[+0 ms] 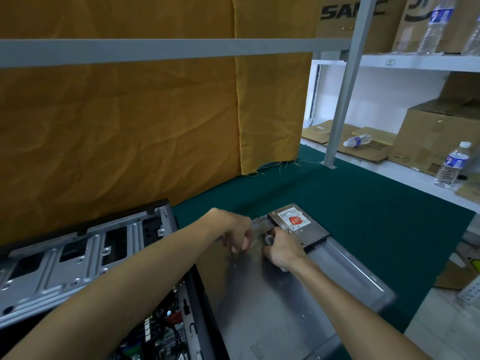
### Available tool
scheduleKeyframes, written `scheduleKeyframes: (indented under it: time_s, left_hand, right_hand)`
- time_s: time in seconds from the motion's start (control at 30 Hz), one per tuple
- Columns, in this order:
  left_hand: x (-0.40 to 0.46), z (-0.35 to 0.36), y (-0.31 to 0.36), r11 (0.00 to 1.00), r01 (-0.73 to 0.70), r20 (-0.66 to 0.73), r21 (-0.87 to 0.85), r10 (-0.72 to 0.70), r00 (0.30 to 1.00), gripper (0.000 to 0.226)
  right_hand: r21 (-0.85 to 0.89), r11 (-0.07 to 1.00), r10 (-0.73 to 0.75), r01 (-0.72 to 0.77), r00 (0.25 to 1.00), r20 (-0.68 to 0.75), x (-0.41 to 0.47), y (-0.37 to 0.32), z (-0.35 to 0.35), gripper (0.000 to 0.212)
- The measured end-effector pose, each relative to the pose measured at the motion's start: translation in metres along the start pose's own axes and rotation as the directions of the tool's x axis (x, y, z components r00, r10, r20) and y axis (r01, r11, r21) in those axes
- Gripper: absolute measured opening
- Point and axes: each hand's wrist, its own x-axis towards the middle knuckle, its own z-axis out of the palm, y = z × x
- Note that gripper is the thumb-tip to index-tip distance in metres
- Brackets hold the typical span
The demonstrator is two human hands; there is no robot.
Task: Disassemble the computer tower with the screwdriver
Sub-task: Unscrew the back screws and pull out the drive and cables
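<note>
Green cloth (363, 216) covers the tabletop; yellow fabric (130, 126) is hung behind. Screwdriver (267, 236) is gripped by right-hand fingers (272, 246); left hand (233, 233) fingers curled, grasp unclear.

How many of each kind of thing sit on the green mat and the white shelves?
Grey metal computer tower case: 1
Grey metal side panel: 1
Silver hard drive with red label: 1
Clear plastic water bottles: 4
Brown cardboard boxes: 5
Total: 12

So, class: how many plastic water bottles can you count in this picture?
4, perhaps more out of frame. Two stand on the top shelf: one bottle, another cut off by the right edge. One lies on flattened cardboard. One stands on the lower shelf.
</note>
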Motion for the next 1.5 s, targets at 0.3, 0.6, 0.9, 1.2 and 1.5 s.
scheduleKeyframes:
  time_s: [0.3, 0.6, 0.9, 1.2, 1.5]
  left_hand:
    - [-0.014, 0.018, 0.021, 0.994, -0.032, 0.063, 0.101, 0.025, 0.998, 0.022]
    - [-0.008, -0.008, -0.009, 0.993, -0.084, -0.446, -0.087, 0.037, 0.894, 0.011]
    - [0.016, -0.022, -0.027, 0.973, 0.020, -0.538, -0.231, -0.144, 0.831, 0.009]
    - [0.000, -0.022, -0.029, 0.968, 0.006, -0.596, -0.252, -0.161, 0.787, 0.017]
    - [-0.102, 0.007, -0.038, 0.948, -0.048, -0.781, -0.314, -0.229, 0.580, 0.017]
  right_hand:
    - [-0.009, 1.000, -0.001, 0.001, 1.000, -0.015, -0.003, 0.000, 0.002, 0.027]
    - [0.012, 1.000, 0.013, -0.013, 1.000, -0.005, -0.001, 0.001, 0.002, 0.024]
    - [-0.008, 1.000, 0.005, -0.006, 0.999, -0.039, 0.003, 0.005, 0.005, 0.015]
    - [0.013, 1.000, 0.020, -0.020, 1.000, -0.021, -0.002, 0.002, 0.003, 0.018]
    - [0.187, 0.982, 0.038, -0.023, 0.996, -0.077, -0.018, -0.010, -0.002, 0.011]
